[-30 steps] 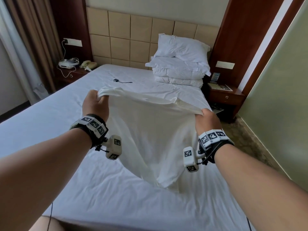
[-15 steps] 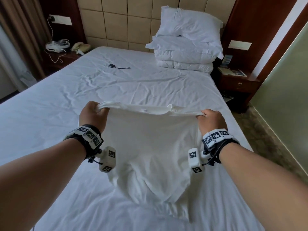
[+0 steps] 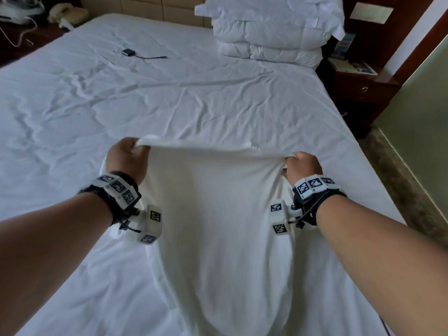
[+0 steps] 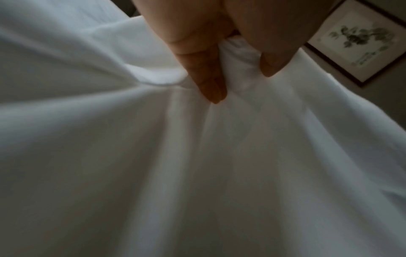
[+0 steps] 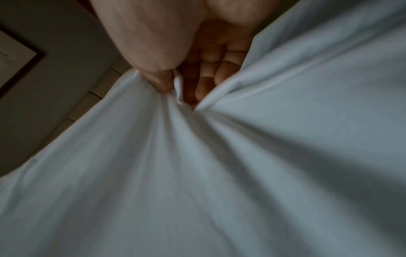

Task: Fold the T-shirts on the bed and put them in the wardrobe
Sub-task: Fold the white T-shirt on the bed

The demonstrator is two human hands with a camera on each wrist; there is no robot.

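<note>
The person stood at the foot of the bed (image 3: 169,98) with both arms out, holding 1 white T-shirt (image 3: 218,214) stretched between them. The left hand (image 3: 127,160) gripped 1 upper corner, its fingers (image 4: 208,83) and thumb pinched tight on a bunch of cloth. The right hand (image 3: 303,167) gripped the other corner the same way, its fingers (image 5: 204,83) curled in with the fabric gathered against the thumb. The top edge ran taut from hand to hand, and the rest of the shirt hung down toward the person, its lower part draped over the wrinkled white sheet near the foot of the bed. Farther up the mattress lay a small dark device (image 3: 128,52) with a thin cable. A stack of white pillows (image 3: 274,30) sat at the headboard on the right. A dark nightstand (image 3: 358,90) stood just beside the bed there, and a telephone (image 3: 65,13) rested on the far left stand.
</note>
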